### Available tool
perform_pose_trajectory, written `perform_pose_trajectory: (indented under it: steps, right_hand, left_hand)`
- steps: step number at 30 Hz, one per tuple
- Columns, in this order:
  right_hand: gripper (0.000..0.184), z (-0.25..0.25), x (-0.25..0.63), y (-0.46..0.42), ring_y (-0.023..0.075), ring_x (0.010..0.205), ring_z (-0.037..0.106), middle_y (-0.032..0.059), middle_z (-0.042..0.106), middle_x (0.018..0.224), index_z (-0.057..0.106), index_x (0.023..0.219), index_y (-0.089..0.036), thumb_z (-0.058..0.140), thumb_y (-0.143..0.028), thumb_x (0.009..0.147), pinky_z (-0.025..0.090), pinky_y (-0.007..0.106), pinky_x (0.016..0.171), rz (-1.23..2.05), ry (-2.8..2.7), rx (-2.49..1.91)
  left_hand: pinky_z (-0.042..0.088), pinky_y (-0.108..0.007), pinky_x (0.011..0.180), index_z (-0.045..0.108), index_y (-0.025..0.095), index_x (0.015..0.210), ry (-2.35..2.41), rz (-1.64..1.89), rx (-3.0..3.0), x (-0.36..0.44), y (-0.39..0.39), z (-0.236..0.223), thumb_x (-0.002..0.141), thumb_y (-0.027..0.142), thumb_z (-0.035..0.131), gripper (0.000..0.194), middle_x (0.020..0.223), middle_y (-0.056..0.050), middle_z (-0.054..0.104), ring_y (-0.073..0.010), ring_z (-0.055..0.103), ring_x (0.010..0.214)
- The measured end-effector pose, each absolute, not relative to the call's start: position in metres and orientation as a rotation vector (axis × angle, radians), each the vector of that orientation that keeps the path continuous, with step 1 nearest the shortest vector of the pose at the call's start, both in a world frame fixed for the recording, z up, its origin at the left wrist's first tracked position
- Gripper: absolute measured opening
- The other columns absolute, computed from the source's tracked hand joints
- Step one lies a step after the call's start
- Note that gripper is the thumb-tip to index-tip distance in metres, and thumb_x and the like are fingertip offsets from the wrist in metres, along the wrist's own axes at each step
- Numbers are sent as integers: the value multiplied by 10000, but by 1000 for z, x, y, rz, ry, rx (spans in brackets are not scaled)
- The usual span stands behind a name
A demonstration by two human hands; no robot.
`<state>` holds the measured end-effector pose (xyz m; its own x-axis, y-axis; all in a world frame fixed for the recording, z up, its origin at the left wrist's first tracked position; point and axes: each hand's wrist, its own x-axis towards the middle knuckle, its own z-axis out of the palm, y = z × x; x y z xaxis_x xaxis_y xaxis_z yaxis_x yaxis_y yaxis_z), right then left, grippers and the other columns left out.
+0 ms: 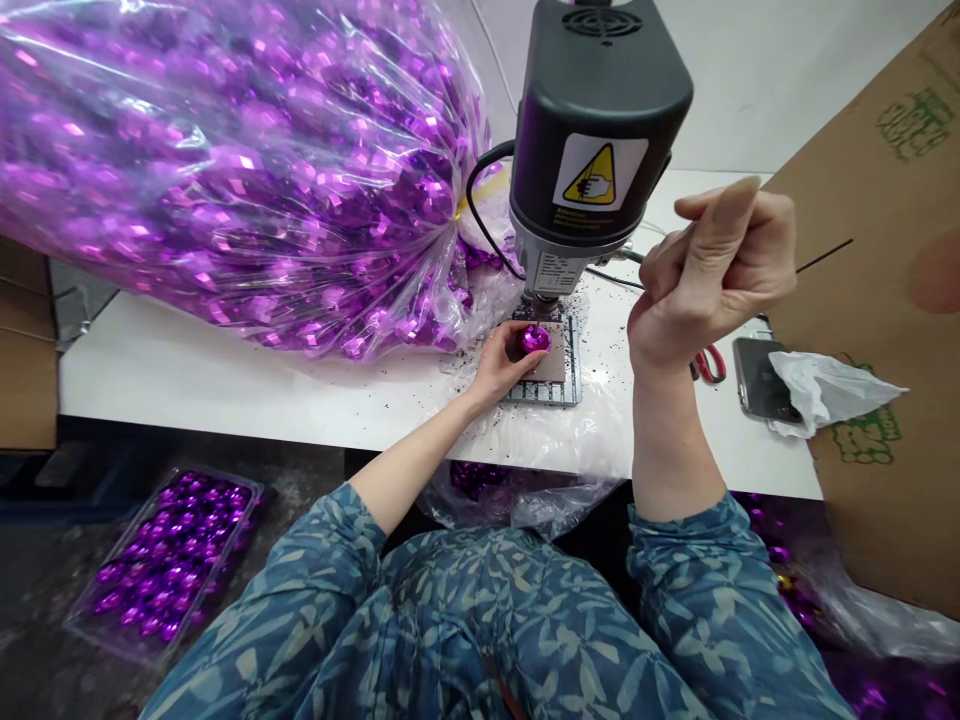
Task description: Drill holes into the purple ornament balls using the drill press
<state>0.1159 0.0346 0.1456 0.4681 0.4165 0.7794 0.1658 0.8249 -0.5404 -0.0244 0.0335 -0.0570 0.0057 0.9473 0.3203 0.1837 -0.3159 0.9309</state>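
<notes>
A shiny purple ball [537,342] sits under the bit of a small bench drill press [604,100], on a plate above its slotted metal base [571,392]. The fingers and thumb of my left hand [501,362] are closed around the ball from the left. The drill bit reaches down to the ball's top; whether it has entered the ball I cannot tell. To the right of the motor housing, my right hand [712,265] is raised in a fist around the drill press lever [634,257]. Most of that lever is hidden inside the fist.
A big clear bag [285,180] of purple mirrored balls covers the left of the white table [255,375]. At right are red-handled scissors [709,365], a phone [761,378], a crumpled tissue [825,388] and a cardboard box [885,300]. A tray [251,490] of purple balls stands low left.
</notes>
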Motion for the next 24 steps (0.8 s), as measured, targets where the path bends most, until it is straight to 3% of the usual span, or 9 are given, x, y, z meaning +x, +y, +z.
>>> perform_pose_trajectory:
  steps: [4, 13, 18, 24]
  right_hand:
    - [511, 133, 118, 32, 4, 409, 299, -68, 408, 579, 570, 803, -204, 539, -676, 995, 227, 234, 454, 96, -1114, -647]
    - [416, 103, 129, 40, 24, 440, 342, -55, 346, 574, 636, 861, -237, 510, -592, 1035, 346, 258, 524, 61, -1169, -540]
    - [266, 95, 132, 41, 37, 410, 271, -69, 291, 514, 690, 896, -299, 561, -492, 1027, 258, 251, 487, 85, -1193, -384]
    - [367, 90, 132, 42, 68, 369, 212, -76, 241, 443, 669, 780, -301, 584, -594, 983, 236, 294, 447, 99, -1169, -415]
  left_hand:
    - [573, -461, 1047, 682, 252, 1286, 1145, 1391, 1558, -24, 34, -62, 858, 431, 910, 517, 1259, -111, 726, -285, 685, 1197]
    - [554, -473, 1061, 685, 244, 1277, 1161, 1371, 1581, -25, 33, -59, 861, 437, 903, 507, 1270, -114, 737, -293, 679, 1205]
    - [552, -461, 1062, 686, 241, 1274, 1178, 1368, 1577, -24, 31, -54, 866, 421, 897, 494, 1287, -116, 739, -283, 687, 1203]
    - [550, -450, 1068, 693, 233, 1258, 1191, 1374, 1548, -21, 28, -51, 854, 376, 902, 477, 1271, -115, 747, -280, 689, 1205]
